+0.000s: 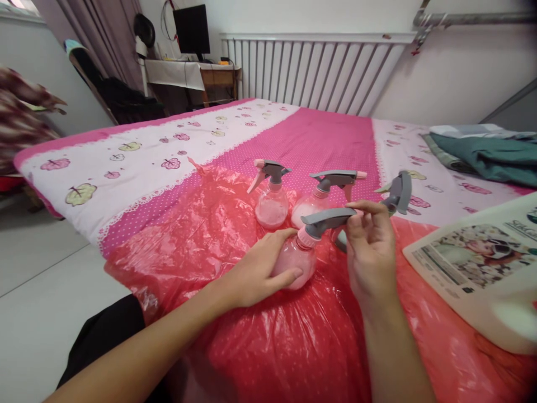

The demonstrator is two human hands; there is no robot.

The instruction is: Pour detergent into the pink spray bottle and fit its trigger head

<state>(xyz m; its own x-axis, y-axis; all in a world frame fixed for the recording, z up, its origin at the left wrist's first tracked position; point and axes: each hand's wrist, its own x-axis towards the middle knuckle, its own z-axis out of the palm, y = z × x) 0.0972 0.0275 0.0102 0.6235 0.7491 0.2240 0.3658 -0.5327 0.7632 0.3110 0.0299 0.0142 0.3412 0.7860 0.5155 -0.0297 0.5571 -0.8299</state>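
My left hand [262,268] wraps round the clear body of a small spray bottle [302,262] with a pink collar and grey spray head. The bottle leans a little on the red plastic sheet [176,240]. My right hand [373,240] pinches the nozzle end of that same spray head between thumb and fingers. Just behind stand two similar bottles: a pink-and-grey spray bottle [272,206] holding whitish liquid, and another spray bottle [319,197], partly covered by the front one. Beyond my right fingers rises another grey spray head [399,193]; my hand hides most of its bottle.
A large cream jug [474,274] with a printed label lies at the right. Folded clothes [490,151] rest on the pink flowered bed [335,131]. Behind are a white radiator [314,70], a desk with a monitor [192,31], and a dark chair [113,92].
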